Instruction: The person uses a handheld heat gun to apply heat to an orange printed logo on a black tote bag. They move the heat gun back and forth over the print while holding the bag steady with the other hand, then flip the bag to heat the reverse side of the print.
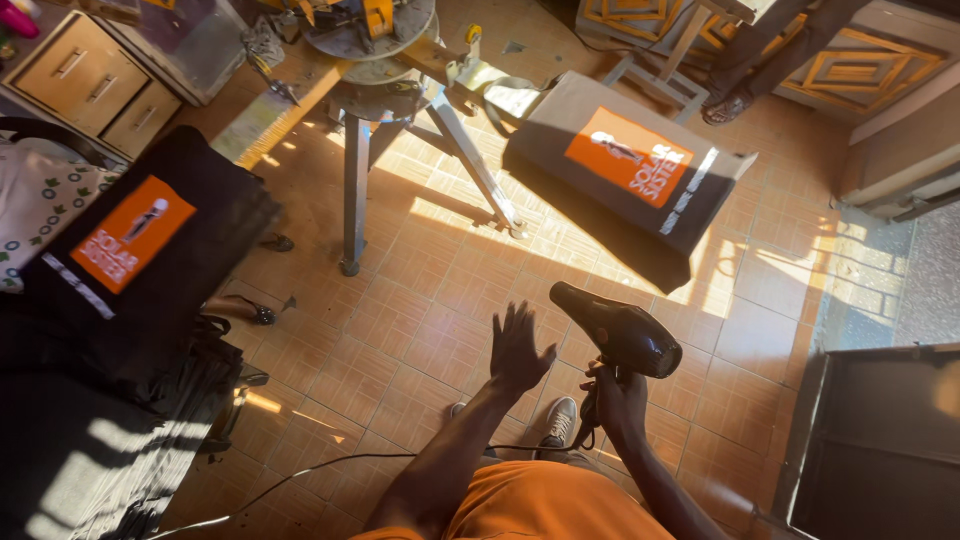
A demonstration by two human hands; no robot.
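Observation:
My right hand [618, 397] grips the handle of a black hair dryer [622, 329], whose nozzle points up and to the left. My left hand [518, 349] is raised beside it, open, fingers spread, holding nothing. A black cloth with an orange printed patch [628, 160] lies stretched on a board of the metal printing stand [380, 60] ahead. A second black cloth with the same orange patch [130, 235] lies on a pile at the left. The dryer's cord [330, 465] trails across the tiled floor.
A wooden drawer unit [95, 85] stands at the top left. Another person's foot in a sandal [728, 105] rests by a wooden stool at the top right. A dark box [880, 440] sits at the right. My shoe [560, 422] is on the tiles.

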